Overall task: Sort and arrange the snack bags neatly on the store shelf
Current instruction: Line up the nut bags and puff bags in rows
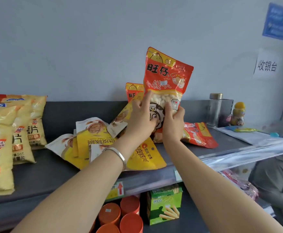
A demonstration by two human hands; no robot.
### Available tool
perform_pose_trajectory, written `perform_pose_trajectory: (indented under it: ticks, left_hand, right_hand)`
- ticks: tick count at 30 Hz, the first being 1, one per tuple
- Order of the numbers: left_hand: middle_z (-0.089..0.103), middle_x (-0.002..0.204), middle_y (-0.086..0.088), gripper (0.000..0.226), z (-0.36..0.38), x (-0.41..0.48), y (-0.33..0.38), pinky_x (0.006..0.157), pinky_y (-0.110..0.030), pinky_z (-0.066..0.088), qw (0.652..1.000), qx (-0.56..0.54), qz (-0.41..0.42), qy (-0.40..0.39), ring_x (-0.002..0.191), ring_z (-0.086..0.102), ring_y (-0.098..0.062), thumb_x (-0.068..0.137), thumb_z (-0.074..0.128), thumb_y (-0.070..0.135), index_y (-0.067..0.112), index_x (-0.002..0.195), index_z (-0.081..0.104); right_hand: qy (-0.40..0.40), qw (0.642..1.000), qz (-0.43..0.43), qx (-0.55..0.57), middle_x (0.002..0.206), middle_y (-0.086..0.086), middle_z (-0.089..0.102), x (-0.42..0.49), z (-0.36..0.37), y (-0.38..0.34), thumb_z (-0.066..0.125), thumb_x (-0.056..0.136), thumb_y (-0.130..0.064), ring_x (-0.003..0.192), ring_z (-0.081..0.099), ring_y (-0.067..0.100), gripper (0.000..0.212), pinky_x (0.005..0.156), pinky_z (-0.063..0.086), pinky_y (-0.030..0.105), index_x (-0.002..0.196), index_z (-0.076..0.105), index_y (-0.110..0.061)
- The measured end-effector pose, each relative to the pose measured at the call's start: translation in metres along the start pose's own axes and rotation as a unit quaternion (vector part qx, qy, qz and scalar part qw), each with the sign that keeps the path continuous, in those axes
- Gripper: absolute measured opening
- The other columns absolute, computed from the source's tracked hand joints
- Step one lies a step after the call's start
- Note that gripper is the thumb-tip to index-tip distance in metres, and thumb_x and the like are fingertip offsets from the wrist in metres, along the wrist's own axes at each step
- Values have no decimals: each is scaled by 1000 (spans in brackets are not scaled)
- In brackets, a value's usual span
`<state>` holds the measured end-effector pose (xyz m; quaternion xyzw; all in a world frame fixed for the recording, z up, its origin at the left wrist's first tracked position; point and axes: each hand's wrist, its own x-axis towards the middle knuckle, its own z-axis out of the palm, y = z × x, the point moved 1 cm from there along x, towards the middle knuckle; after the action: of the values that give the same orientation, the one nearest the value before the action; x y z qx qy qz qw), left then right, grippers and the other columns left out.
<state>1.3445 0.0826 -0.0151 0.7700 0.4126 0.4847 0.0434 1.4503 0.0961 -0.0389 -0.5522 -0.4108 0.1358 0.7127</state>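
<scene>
An orange-red snack bag (168, 76) with a clear window stands upright above the dark shelf (56, 167), held between both hands. My left hand (140, 118) grips its lower left side, index finger stretched up along the edge. My right hand (173, 121) grips its lower right side. A second orange-red bag (134, 91) stands behind it against the wall. A third one (199, 134) lies flat to the right. Several yellow walnut bags (93, 135) lie jumbled under my left wrist. Three yellow chip bags (18, 130) stand in a row at the left.
A clear bottle (214, 110) and a small yellow figure (238, 113) stand at the right end of the shelf. Below are orange cans (119, 216) and a green biscuit box (165, 206). A person in grey (277, 180) sits at the lower right.
</scene>
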Motion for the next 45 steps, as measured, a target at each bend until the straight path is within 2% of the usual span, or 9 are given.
perform_pose_trajectory:
  ticks: [3, 7, 12, 16, 20, 28, 36, 41, 45]
  left_hand:
    - [25, 140, -11, 78, 41, -6, 15, 89, -26, 42, 998, 9, 19, -66, 116, 49, -27, 89, 60, 9, 32, 148, 16]
    - [18, 144, -11, 73, 92, -11, 29, 95, -31, 42, 983, 6, 22, -179, 110, 49, -28, 90, 54, 4, 27, 149, 18]
    - [5, 153, -10, 77, 127, -12, 35, 107, -33, 32, 978, 10, -13, -210, 140, 20, -31, 87, 51, -5, 25, 150, 17]
    - [-14, 157, -8, 89, 138, -17, 28, 97, -35, 45, 966, 14, -83, -243, 126, 45, -30, 90, 58, 7, 35, 150, 0]
    - [-14, 157, -9, 88, 140, -16, 32, 97, -33, 41, 960, 8, -123, -251, 132, 39, -29, 90, 61, 22, 38, 150, -1]
    - [15, 153, -4, 59, 105, -11, 25, 109, -42, 29, 981, 108, -80, -143, 140, 19, -30, 90, 59, 32, 25, 143, 35]
    - [54, 128, -1, 35, 23, -27, -14, 98, -35, 43, 983, 160, -78, -30, 119, 50, -21, 91, 58, 27, 20, 125, 60]
    - [55, 126, 0, 32, -38, -41, -55, 93, -34, 41, 972, 193, -131, 20, 119, 50, -23, 88, 60, 25, 24, 121, 61]
    - [49, 133, -10, 47, -76, -55, -93, 94, -41, 44, 945, 219, -242, 36, 121, 46, -32, 87, 62, 30, 27, 133, 50]
  right_hand:
    - [31, 998, -19, -52, 130, 0, 58, 21, -40, 23, 37, 97, -53, 117, 56, 23, 53, 85, 41, 38, 138, 40, -20]
    - [38, 992, -12, -122, 154, 5, 36, 41, -83, 56, 32, 101, -46, 137, 39, 26, 58, 101, 38, 44, 152, 24, -17]
    - [0, 987, 6, -164, 150, 16, 37, 59, -102, 76, 33, 102, -39, 133, 41, 35, 57, 102, 39, 48, 152, 19, -16]
    - [-74, 966, 10, -248, 148, 19, 35, 70, -101, 77, 31, 104, -36, 131, 40, 38, 52, 102, 37, 47, 150, 27, -14]
    - [-84, 952, -5, -295, 148, 17, 33, 73, -103, 74, 35, 103, -31, 130, 39, 39, 48, 100, 38, 47, 147, 31, -13]
    - [-73, 909, -227, -343, 145, 7, 41, 52, -87, 58, 51, 93, -18, 134, 36, 33, 41, 106, 34, 46, 134, 52, -21]
    - [-173, 872, -379, -257, 119, 16, 61, 0, -30, 39, 56, 87, -10, 105, 57, 42, 27, 86, 49, 45, 111, 67, -7]
    - [-300, 844, -386, -222, 131, 10, 50, -38, 20, 16, 49, 96, -15, 118, 47, 34, 36, 95, 43, 41, 131, 56, -12]
    - [-357, 826, -357, -252, 139, 10, 45, -57, 57, 4, 50, 98, -23, 126, 44, 30, 40, 99, 42, 39, 136, 51, -14]
